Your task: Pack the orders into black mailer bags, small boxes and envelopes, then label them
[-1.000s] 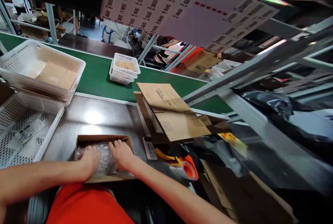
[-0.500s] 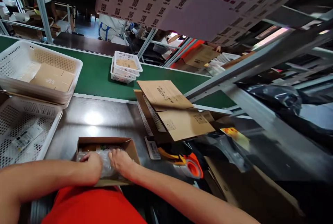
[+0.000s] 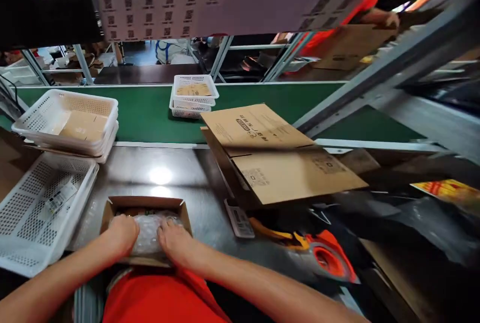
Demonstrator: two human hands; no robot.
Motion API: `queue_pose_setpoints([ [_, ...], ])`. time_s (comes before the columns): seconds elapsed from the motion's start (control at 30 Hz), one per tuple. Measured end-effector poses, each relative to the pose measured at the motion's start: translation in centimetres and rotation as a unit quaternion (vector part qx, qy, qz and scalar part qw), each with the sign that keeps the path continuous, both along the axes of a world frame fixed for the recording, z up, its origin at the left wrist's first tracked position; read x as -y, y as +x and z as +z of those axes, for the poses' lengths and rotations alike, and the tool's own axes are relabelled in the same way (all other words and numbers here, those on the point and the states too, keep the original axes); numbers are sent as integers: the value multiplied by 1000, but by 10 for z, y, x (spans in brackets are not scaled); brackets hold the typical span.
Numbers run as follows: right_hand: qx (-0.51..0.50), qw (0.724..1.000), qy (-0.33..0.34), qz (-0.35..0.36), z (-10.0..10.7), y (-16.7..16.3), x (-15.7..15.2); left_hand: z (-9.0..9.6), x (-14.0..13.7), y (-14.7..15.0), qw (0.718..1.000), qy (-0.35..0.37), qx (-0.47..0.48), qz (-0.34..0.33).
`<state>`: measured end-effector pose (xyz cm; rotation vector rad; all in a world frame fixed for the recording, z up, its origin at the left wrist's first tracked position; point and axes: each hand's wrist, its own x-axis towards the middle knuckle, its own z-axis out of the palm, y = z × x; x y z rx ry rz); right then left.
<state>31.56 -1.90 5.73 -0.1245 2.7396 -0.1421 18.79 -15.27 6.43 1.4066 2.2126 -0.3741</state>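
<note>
An open cardboard box (image 3: 183, 215) stands at the near edge of the metal table, close to my body. Clear bubble wrap (image 3: 147, 233) fills much of it, and a brownish item shows in part behind the wrap. My left hand (image 3: 124, 233) is closed on the wrap's left side, its fingertips hidden. At the right side, my right hand (image 3: 174, 239) grips the wrap with bent fingers, inside the box wall. A phone-like device (image 3: 240, 219) lies right of the box, near an orange tape dispenser (image 3: 330, 258) with yellow-handled parts beside it.
A flattened carton (image 3: 285, 158) leans over the table at right. White baskets (image 3: 80, 150) are stacked at left, behind a basket (image 3: 37, 243) holding a labelled packet. More baskets (image 3: 193, 105) sit on the green belt (image 3: 150, 108). A metal post slants at right; another person's hand (image 3: 392, 20) touches a carton beyond.
The view has swung to the right and levelled. My left hand has shifted to the box's left side, showing more bubble wrap between both hands. The right hand stays on the wrap.
</note>
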Motion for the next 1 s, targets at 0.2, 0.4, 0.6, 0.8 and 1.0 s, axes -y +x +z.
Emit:
queue_pose_setpoints([
  [0.2,-166,973,-150,-57,53,66,-24,-3,-14,15,957,133,76,-247],
  [0.4,-262,892,-279,-240,38,102,-37,-62,-35,19,950,128,37,-284],
  [0.6,-206,850,-311,-372,-14,108,-16,-57,-41,24,952,147,18,-268],
  [0.8,-103,843,-314,-425,-24,106,7,10,24,-13,927,309,-6,-211],
  [1.0,-20,904,-252,-346,7,76,21,-18,139,-20,895,425,-100,90],
])
